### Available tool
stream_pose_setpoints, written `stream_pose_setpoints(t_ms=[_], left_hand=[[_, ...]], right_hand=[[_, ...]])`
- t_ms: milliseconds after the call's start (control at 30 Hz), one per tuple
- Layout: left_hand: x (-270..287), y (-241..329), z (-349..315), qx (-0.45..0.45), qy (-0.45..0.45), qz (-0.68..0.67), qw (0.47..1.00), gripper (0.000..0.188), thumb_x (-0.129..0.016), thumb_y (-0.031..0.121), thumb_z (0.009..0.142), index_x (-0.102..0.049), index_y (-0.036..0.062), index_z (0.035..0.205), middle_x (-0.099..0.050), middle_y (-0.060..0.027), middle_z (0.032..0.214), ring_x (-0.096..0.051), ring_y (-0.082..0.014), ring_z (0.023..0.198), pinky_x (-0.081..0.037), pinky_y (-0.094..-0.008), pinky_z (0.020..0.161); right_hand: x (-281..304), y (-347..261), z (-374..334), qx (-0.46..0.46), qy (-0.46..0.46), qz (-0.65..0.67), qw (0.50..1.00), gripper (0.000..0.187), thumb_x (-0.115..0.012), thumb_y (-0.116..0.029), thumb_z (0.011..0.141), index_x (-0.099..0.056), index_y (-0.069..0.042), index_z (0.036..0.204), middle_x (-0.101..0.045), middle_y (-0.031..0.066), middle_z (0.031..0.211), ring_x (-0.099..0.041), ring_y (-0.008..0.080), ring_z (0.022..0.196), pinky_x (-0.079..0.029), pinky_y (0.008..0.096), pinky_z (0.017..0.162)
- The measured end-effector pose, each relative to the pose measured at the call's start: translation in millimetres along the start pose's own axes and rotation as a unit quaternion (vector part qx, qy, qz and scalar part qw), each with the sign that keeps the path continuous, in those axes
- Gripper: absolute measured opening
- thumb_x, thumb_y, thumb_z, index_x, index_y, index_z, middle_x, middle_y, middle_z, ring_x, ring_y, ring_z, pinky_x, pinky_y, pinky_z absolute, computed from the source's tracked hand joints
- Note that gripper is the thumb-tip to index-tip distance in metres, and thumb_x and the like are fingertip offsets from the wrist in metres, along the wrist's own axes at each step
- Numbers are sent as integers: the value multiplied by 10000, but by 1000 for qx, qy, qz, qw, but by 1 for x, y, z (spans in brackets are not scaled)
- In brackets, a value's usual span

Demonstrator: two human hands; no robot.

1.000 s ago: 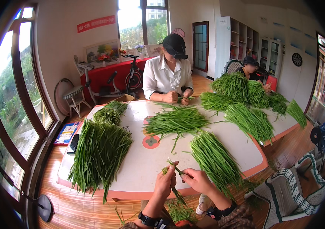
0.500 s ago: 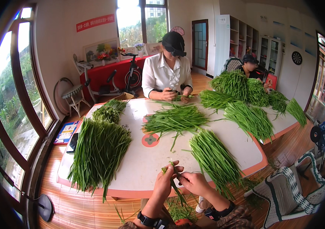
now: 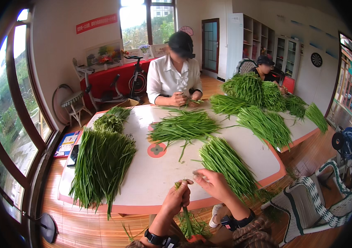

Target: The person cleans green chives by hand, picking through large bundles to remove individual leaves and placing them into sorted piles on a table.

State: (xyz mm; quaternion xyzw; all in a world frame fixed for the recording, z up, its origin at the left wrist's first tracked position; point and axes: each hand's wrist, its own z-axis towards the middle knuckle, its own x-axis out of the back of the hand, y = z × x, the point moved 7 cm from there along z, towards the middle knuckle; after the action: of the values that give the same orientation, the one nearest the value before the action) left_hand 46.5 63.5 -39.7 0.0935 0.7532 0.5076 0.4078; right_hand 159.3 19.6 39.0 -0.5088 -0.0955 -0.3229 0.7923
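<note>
At the table's near edge, my left hand (image 3: 176,199) is closed around a few green chives (image 3: 187,218). Their cut ends stick out above the thumb and their leaves hang below the fist. To its right, my right hand (image 3: 213,184) is raised with fingers stretched and slightly apart, its fingertips close to the left thumb; I see nothing held in it. A neat bundle of chives (image 3: 228,164) lies just beyond the right hand. A larger dark green pile (image 3: 101,167) covers the table's left side, and a looser heap (image 3: 184,127) lies in the middle.
Across the white table (image 3: 159,177), a person in a white shirt (image 3: 176,78) handles chives. More bundles (image 3: 264,124) are stacked at the far right, where another person (image 3: 263,69) sits. A woven chair (image 3: 304,206) stands at right. Trimmings (image 3: 198,227) lie below me.
My right hand has come off the chives, moving up and right, its fingers opening. The left hand keeps its hold, now more like a fist. The view has shifted slightly.
</note>
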Motion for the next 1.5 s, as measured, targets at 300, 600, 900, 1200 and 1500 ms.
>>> stream_pose_setpoints(t_ms=[300,600,900,1200,1500], left_hand=[[-1,-36,3,65,-60,132,987,193,-475,177,861,-446,87,693,-384,9,496,-351,-90,384,-231,-224,337],[0,-44,4,121,-38,-55,990,267,-400,225,929,-479,15,1074,-340,15,574,-347,-97,478,-333,-237,451],[6,-38,-1,122,-52,-68,989,225,-386,227,931,-476,48,1034,-262,51,562,-243,-60,462,-232,-195,411],[23,-35,7,89,-2,-99,991,253,-420,214,920,-454,71,1126,-256,54,556,-235,-63,452,-238,-207,421],[15,13,7,-78,27,-109,991,299,-447,197,915,-414,68,1182,-243,63,550,-220,-48,435,-221,-199,419]], right_hand=[[-63,-7,-2,80,-222,-101,966,291,-496,-258,878,-583,-12,1007,-610,167,894,-588,289,873,-447,353,788],[11,93,63,-101,-20,-388,916,255,-547,-259,818,-637,-26,867,-608,139,908,-544,285,925,-449,377,764],[16,148,60,-160,-43,-486,858,248,-590,-256,734,-637,-26,813,-621,145,783,-568,288,810,-458,381,730],[19,119,42,-157,-39,217,963,144,-525,-104,855,-569,30,827,-611,43,735,-558,85,656,-457,235,607],[-24,48,-13,-111,-90,123,982,159,-560,-146,836,-592,8,853,-610,44,668,-537,82,588,-429,241,542]])
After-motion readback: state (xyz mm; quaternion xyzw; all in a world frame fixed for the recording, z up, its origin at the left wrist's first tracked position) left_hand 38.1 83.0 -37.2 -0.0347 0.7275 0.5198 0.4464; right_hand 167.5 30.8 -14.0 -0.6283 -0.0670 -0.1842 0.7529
